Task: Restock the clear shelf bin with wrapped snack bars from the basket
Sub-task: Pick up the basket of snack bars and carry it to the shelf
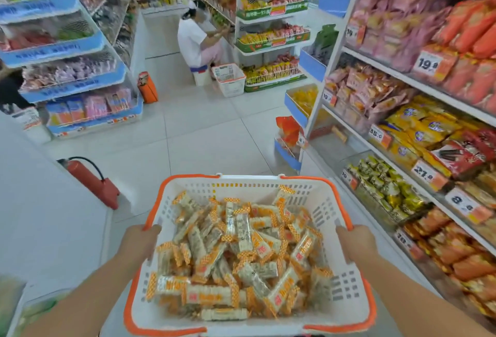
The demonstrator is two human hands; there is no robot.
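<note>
1. A white basket (pixel 346 291) with an orange rim is held out in front of the person, above the tiled floor (pixel 204 132), and is gripped at both sides.
2. The left hand (pixel 139 242) is wrapped over the left rim, thumb inside the basket and fingers curled under the edge.
3. The right hand (pixel 357 242) is clamped on the right rim in the same way (the fingertips are hidden below the rim).
4. The snack bars (pixel 241 256) are heaped loosely inside the basket, in clear wrappers with orange checked ends, lying at all angles.
5. Shelves (pixel 418 132) packed with bagged snacks and price tags are seen close on the right; a clear bin (pixel 386 189) holding green and gold packets is set on a lower shelf just beyond the basket's right corner.
6. A red fire extinguisher (pixel 91 181) is propped on the floor to the left, against a white wall.
7. Farther up the aisle a person in white (pixel 193 41) is seated on a small stool (pixel 200 75) facing a shelf, with a second white basket (pixel 229 80) set on the floor beside them.
8. An orange bag (pixel 147 88) is leaned against the far left shelving (its contents cannot be made out).
</note>
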